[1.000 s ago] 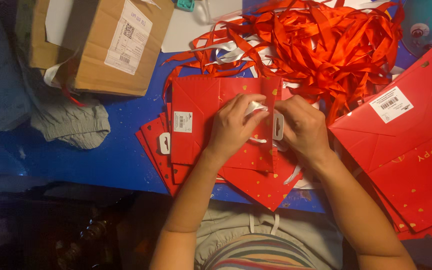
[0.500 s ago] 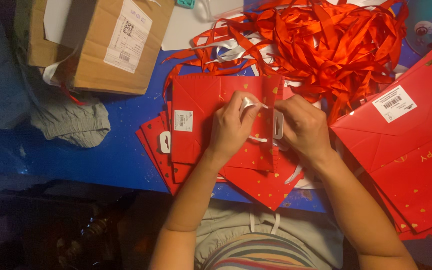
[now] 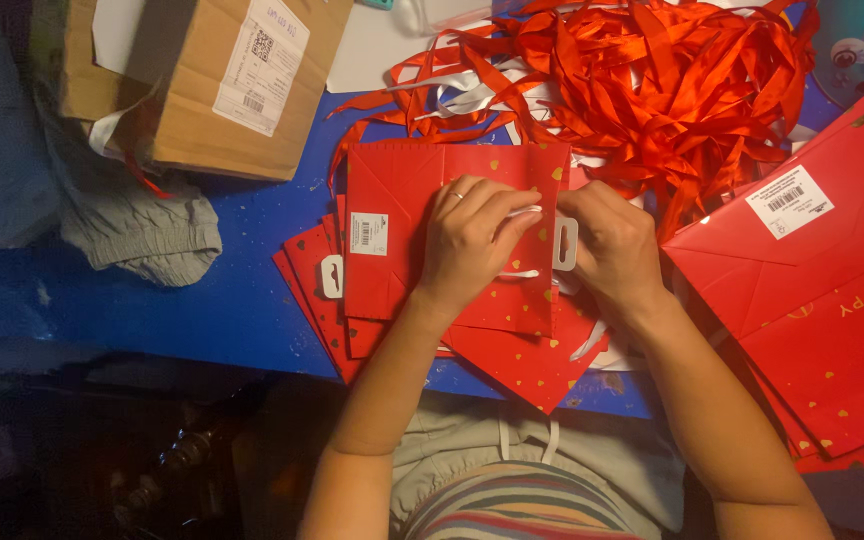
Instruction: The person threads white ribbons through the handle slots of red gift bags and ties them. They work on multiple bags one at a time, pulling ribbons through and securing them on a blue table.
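two hands: both on the top red bag (image 3: 402, 200)
left hand (image 3: 472, 240): pinches a white ribbon (image 3: 524, 211)
right hand (image 3: 612, 245): curled at the bag's edge, grip unclear
behind: red ribbons (image 3: 672, 90)

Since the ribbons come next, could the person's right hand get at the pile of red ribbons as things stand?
Probably yes: the right hand lies just below the pile of red ribbons, with nothing between them, though its fingers are busy on the red gift bag.

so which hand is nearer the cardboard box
Left. The left hand rests on the flat red gift bag, on the side toward the cardboard box at the table's far left corner. The right hand is farther off, at the bag's other edge.
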